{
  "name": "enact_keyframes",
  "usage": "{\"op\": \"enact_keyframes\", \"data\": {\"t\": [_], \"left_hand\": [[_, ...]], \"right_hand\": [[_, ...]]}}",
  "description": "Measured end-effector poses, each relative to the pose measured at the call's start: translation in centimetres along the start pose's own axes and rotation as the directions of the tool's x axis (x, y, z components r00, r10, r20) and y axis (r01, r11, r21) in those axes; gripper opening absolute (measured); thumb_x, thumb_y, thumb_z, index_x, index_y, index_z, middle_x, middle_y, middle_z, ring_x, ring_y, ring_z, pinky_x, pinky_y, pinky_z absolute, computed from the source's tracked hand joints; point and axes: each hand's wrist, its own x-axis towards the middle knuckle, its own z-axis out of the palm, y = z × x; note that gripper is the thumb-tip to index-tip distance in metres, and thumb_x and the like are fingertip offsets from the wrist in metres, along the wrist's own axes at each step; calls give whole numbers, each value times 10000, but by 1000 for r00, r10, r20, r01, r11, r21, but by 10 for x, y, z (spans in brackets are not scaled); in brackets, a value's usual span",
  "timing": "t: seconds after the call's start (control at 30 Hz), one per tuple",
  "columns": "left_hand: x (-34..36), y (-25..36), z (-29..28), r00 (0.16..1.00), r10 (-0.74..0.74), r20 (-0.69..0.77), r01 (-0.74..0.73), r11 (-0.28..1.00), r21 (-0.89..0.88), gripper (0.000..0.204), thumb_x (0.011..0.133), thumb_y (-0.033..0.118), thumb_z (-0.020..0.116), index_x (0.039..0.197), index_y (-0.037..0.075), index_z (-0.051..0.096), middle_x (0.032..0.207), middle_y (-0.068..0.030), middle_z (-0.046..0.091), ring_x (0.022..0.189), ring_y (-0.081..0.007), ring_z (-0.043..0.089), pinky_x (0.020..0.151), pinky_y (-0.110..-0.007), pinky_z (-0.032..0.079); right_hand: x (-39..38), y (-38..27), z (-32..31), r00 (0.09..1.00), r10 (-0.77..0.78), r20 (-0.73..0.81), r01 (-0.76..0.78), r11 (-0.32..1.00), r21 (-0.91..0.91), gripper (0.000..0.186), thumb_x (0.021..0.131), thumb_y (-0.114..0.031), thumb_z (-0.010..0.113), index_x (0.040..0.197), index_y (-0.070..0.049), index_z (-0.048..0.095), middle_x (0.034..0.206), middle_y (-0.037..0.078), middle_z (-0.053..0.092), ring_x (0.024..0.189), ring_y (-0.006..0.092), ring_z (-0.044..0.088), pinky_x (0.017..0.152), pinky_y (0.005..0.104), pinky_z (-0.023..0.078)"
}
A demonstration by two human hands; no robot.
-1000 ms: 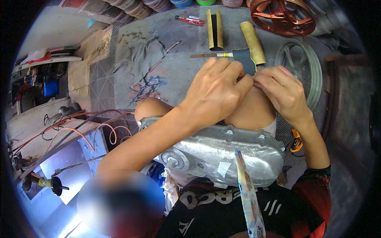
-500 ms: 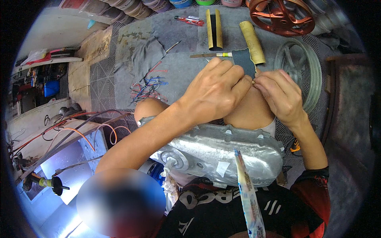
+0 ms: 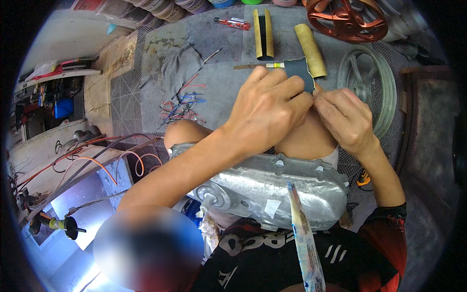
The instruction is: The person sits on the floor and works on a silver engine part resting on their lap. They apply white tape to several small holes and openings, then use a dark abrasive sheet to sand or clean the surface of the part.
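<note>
Both hands meet over my thigh at a small piece of dark sandpaper (image 3: 297, 73) with a pale torn edge. My left hand (image 3: 277, 109) is closed in a pinch at its lower side, its fingertips mostly hidden behind the knuckles. Close beside it, my right hand (image 3: 344, 117) pinches the sheet's lower right corner. Across my lap lies a silver metal engine cover (image 3: 292, 180) with bits of pale tape on it, touched by neither hand. A long narrow plastic wrapper (image 3: 304, 233) hangs in front of the cover.
Beyond my hands lie two curled sandpaper sheets (image 3: 311, 51), a flat file (image 3: 255, 66), a red marker-like tube (image 3: 232, 23) and tangled wire hooks (image 3: 185, 107). A grey wheel rim (image 3: 384, 92) and a copper wheel (image 3: 345, 19) stand right. Hoses (image 3: 102, 165) run along the left.
The sandpaper has shifted slightly and now shows more upright between the hands. Both hands have moved a little, staying pinched close together.
</note>
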Motion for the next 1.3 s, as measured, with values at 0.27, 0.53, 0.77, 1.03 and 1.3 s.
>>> {"op": "enact_keyframes", "data": {"t": [0.27,0.53,0.77,1.03,1.3], "left_hand": [[1,2,3,998,-48,-48,44,996,-76,206,698,157,785,888,118,717,791,2,570,751,-208,564,707,-361,411],[-7,-8,-2,992,121,-17,-122,992,-24,276,745,174,736,1001,73,712,832,-19,565,760,-206,564,704,-353,399],[-10,-11,-3,970,242,-34,-240,969,51,336,752,154,652,1052,13,704,951,-52,638,814,-206,590,707,-353,417],[-15,-9,2,968,239,-80,-235,970,56,324,737,173,669,1028,39,713,943,-33,643,802,-202,589,707,-351,413],[-9,-10,5,981,175,-87,-178,984,-21,278,704,155,777,962,72,712,859,3,606,742,-190,542,688,-352,390]], "right_hand": [[1,0,0,999,-24,-29,24,1000,-18,253,750,-65,694,986,25,716,959,120,690,765,253,657,641,327,553],[-2,4,6,996,-35,-86,35,999,-3,236,753,-65,705,976,13,717,927,103,696,754,244,667,625,319,554],[-9,6,10,993,-44,-113,43,999,-9,239,744,-62,714,972,9,714,914,103,699,750,242,671,615,317,552],[-4,-7,2,995,35,-96,-27,996,83,234,732,-62,712,952,16,717,918,115,706,781,258,695,642,334,570],[0,-16,2,993,87,-77,-87,996,7,240,727,-60,693,946,35,711,947,139,706,806,270,697,687,340,582]]}}
